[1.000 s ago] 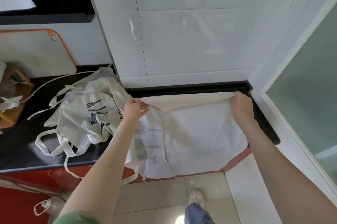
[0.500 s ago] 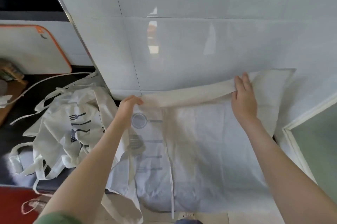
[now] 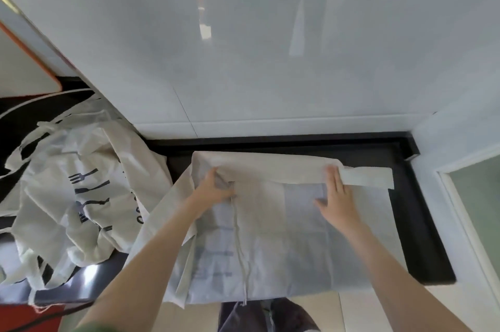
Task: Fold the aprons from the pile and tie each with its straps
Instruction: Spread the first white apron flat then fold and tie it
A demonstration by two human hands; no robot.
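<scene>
Left grip (image 3: pixel 216 187) clutches the apron (image 3: pixel 270 237) at its fold (right grip (image 3: pixel 335 196) presses it, fingers straight).

The apron (image 3: pixel 270 237) under the left hand (image 3: pixel 216 188) and the right hand (image 3: pixel 335 196) is thin, matt, off-white woven cloth, creased softly along the fold at the fingertips. Its strap (image 3: pixel 240 250), nearer than the left hand, is the same matt cloth. Left of the left hand, the pile of aprons (image 3: pixel 81 196) is the same rumpled cloth with dark print. The countertop (image 3: pixel 422 223) to the right of the right hand is black, smooth and glossy. Beyond both hands, the wall tiles (image 3: pixel 270 61) are white, smooth and mirror-glossy.
</scene>
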